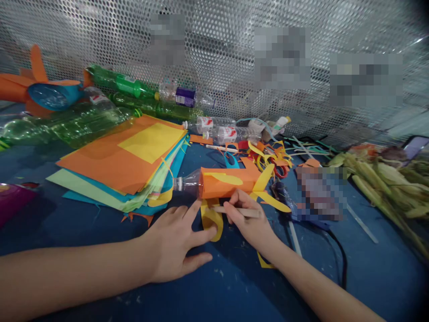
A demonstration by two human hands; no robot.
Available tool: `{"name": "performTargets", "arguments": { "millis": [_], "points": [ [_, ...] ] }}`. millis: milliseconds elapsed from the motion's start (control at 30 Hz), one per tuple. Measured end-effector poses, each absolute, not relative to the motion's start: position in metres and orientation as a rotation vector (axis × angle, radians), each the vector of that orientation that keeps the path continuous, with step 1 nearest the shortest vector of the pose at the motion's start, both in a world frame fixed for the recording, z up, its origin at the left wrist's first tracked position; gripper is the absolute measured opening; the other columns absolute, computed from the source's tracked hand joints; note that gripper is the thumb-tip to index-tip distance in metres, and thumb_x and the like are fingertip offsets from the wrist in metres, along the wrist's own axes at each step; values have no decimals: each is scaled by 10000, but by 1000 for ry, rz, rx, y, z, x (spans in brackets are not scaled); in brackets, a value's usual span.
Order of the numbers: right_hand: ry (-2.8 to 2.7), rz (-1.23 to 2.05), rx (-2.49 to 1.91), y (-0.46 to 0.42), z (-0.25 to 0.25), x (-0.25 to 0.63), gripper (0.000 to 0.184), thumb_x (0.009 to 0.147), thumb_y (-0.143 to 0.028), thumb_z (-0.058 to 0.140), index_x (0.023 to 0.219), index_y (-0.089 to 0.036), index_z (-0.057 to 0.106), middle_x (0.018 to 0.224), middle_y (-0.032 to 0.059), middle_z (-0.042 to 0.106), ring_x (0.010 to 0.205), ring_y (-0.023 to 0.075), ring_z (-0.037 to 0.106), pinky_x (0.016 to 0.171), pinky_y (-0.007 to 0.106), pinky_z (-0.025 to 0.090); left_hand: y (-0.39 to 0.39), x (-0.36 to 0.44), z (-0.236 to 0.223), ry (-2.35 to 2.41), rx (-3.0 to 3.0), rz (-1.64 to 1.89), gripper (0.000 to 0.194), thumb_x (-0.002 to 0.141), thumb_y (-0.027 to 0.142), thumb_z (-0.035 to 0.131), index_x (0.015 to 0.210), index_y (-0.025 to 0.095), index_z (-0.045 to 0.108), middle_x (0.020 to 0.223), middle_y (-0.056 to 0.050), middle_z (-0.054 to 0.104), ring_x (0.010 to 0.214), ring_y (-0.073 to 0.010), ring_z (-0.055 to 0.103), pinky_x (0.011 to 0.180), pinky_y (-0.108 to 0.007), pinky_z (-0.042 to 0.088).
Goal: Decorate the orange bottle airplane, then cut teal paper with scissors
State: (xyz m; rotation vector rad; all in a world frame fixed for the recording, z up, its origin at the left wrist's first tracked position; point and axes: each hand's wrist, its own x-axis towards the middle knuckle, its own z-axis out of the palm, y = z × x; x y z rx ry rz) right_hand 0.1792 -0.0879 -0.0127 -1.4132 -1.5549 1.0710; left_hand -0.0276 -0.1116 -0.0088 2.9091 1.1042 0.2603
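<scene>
An orange paper-wrapped plastic bottle [191,182] lies on its side in front of me, its capped neck pointing left. Yellow paper shapes [272,201] stick out at its right end, and another lies along its top. My left hand [174,241] is spread out, its index fingertip at the bottle's lower edge and its middle of the palm over the table. Below the bottle, a rounded yellow paper piece [212,221] reaches toward me beside my left fingers. My right hand [248,217] pinches a pale pen-like stick [248,212], its tip over that yellow piece.
Stacked coloured paper [103,165] lies left, with green bottles [90,120] behind. Clear bottles [234,133] and paper scraps [268,154] are at the back. A blue glue gun [306,219] with a black cord lies right, near dry husks [385,188]. A perforated metal panel [221,58] stands behind.
</scene>
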Motion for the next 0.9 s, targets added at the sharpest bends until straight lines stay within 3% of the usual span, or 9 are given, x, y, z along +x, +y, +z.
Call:
{"name": "performTargets", "arguments": {
  "millis": [367, 900],
  "points": [
    [-1518, 892, -1386, -91, -12, 185, 222, 844, -277, 489, 655, -228, 383, 456, -78, 421, 422, 98, 378, 443, 229, 299, -112, -28, -6, 1107, 2895, 261, 395, 867, 533, 422, 1221, 382, 513, 1339, -144, 349, 954, -304, 538, 787, -487, 443],
    [-1552, 1016, -1435, -88, -14, 182, 194, 816, -275, 517, 682, -228, 386, 458, -79, 455, 426, 94, 391, 439, 216, 304, -112, -28, -9, 1087, 2896, 293, 397, 860, 523, 445, 1225, 374, 496, 1327, -171, 334, 936, -315, 541, 771, -498, 450]
  ]
}}
